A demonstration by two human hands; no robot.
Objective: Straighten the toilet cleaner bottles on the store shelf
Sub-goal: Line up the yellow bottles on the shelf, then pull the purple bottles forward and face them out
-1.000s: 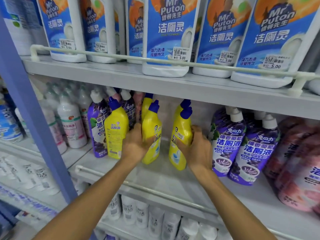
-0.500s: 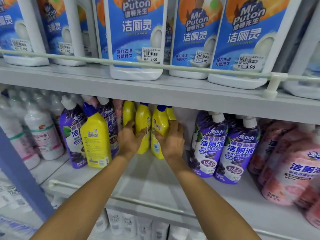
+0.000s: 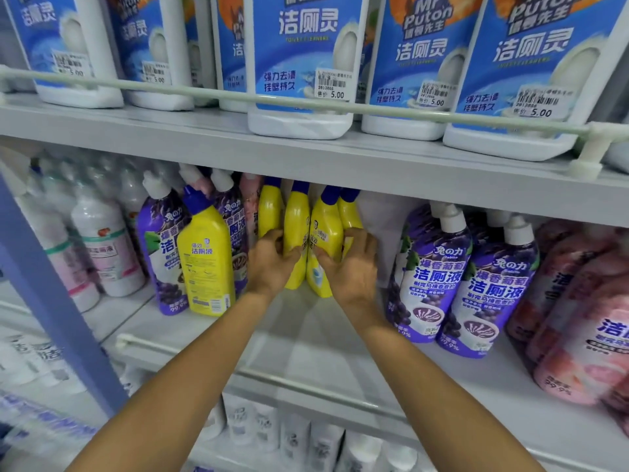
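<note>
Scene: a person is reaching both bare arms into the middle shelf (image 3: 306, 342) of a store rack, and the camera is looking down over the hands.
Yellow bottles: four yellow bottles (image 3: 270, 212) with blue caps are standing in a tight cluster at the back of the shelf, their caps reaching up under the upper shelf (image 3: 306, 158).
Left hand: the left hand (image 3: 272, 264) is grasping the second bottle (image 3: 296, 229) from the left, with fingers curling round its left side and thumb lying across its front.
Right hand: the right hand (image 3: 354, 267) is grasping the third bottle (image 3: 326, 233), with thumb on its front and fingers wrapping round its right side.
Held bottles: the two are touching side by side. The third is tilting slightly, its cap leaning right.
Front bottle: a fifth yellow one, the front bottle (image 3: 204, 257), is standing apart to the left, nearer the shelf edge, with its back label facing out.
Neighbours: purple bottles (image 3: 493, 284) with white caps are standing on both sides of the yellow ones. Pink bottles (image 3: 578, 318) are filling the far right, and white bottles (image 3: 102, 247) are blurring together at the far left.
Upper shelf: large blue-labelled jugs (image 3: 299, 63) are sitting behind a pale rail (image 3: 204, 93), with price stickers reading 5.00.
Frame: a blue post (image 3: 51, 301) is running down the left edge.
</note>
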